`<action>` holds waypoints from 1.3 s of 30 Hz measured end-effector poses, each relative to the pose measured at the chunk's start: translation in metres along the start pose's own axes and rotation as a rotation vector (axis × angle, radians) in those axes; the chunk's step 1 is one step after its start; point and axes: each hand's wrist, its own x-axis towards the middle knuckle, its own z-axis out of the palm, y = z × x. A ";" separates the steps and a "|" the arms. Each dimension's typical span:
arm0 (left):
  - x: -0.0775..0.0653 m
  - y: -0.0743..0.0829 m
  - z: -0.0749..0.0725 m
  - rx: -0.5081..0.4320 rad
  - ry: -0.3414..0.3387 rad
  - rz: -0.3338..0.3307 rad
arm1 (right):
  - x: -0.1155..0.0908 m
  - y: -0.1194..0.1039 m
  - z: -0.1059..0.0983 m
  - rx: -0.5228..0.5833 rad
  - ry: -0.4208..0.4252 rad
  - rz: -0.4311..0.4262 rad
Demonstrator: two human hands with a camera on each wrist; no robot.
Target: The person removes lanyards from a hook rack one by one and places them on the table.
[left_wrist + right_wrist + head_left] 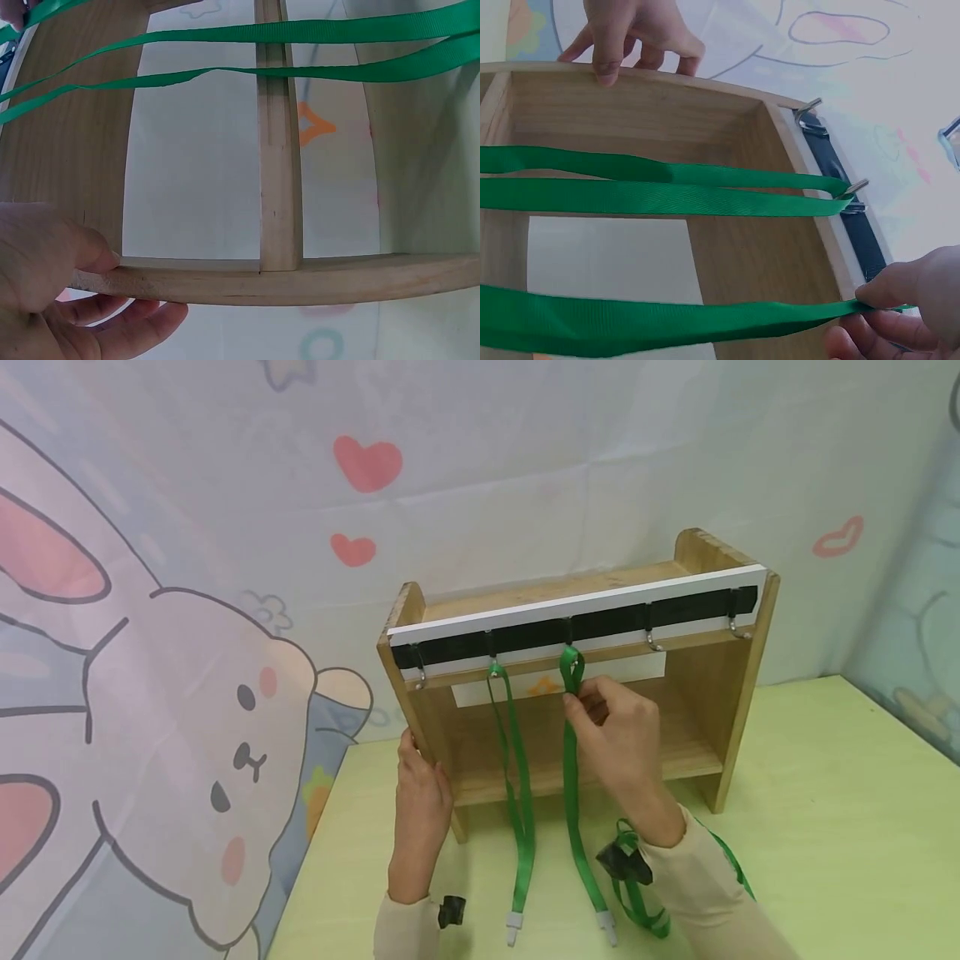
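Note:
A small wooden shelf (690, 743) stands on the table, with a strip of metal hooks (652, 643) along its top front. My left hand (423, 793) grips its left side panel, thumb inside and fingers outside, as the left wrist view (45, 277) shows. With thumb and fingertips my right hand (618, 735) pinches a green lanyard (572, 777) just below its loop at the middle hook. Another green lanyard (520, 760) hangs from the hook to its left. Both end in pale plastic clips. My right fingers partly hide the pinched strap in the right wrist view.
More green lanyard (648, 918) lies on the pale green table (840, 810), partly behind my right wrist. The outermost left hook (420, 675) and two hooks on the right hold no lanyard. A cloth printed with a cartoon rabbit (225, 735) hangs behind and at the left.

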 end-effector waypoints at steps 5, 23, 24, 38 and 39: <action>-0.001 -0.003 0.001 -0.003 0.012 0.027 | -0.004 -0.001 -0.009 0.012 -0.030 0.008; 0.002 -0.003 0.002 -0.001 -0.004 0.018 | -0.047 0.018 -0.034 0.075 -0.188 0.138; 0.002 -0.004 0.002 0.001 -0.006 0.017 | -0.049 0.018 -0.035 0.082 -0.194 0.149; 0.000 -0.003 0.001 0.005 -0.005 0.017 | -0.062 0.020 -0.032 0.178 -0.318 0.212; 0.001 -0.003 0.000 0.005 -0.009 0.013 | -0.063 0.020 -0.030 0.183 -0.333 0.214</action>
